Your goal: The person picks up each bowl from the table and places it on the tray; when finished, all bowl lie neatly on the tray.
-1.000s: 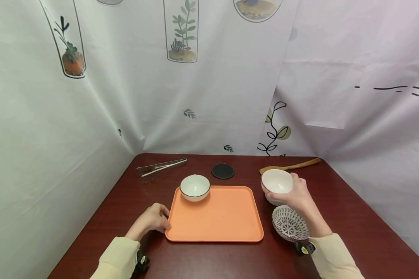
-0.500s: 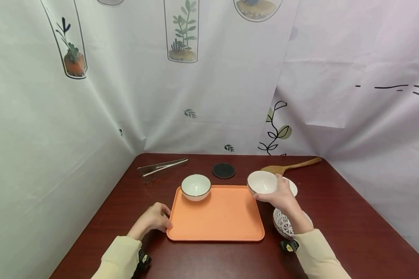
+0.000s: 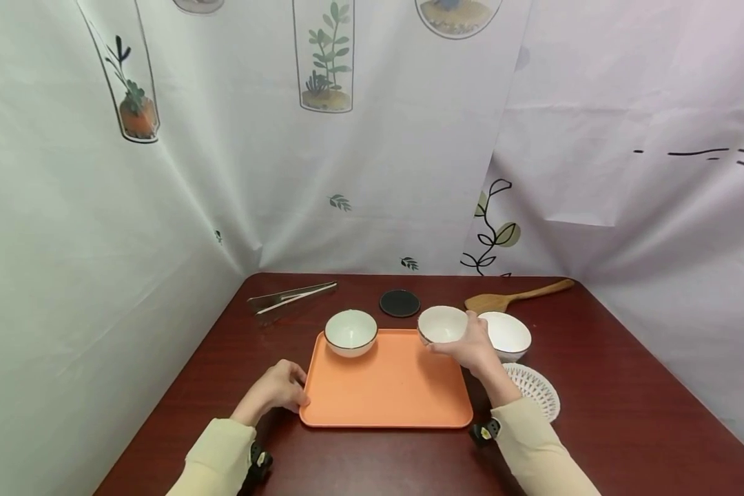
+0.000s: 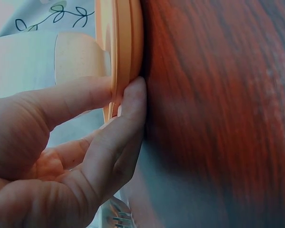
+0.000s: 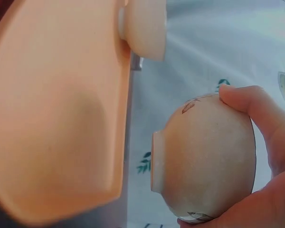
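Table (image 3: 372, 461) holds an orange tray (image 3: 387, 396). The left hand (image 3: 277, 387) pinches the tray's left edge with thumb and bent fingers. The right hand (image 3: 474, 346) is half curled round a white bowl (image 3: 440, 325), up in the air over the tray's far right corner. The bowl looks hard, smooth, light and easy to break, so its sides seem best to hold

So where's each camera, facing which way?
Head: worn on the head, facing forward and down over the table; left grip and right grip show.
Left wrist: on that wrist, facing the orange tray edge-on; the left grip shows, pinching it.
Right wrist: on that wrist, facing the held bowl; part of the right grip shows.
Head and right wrist both show the orange tray, held bowl and second bowl.
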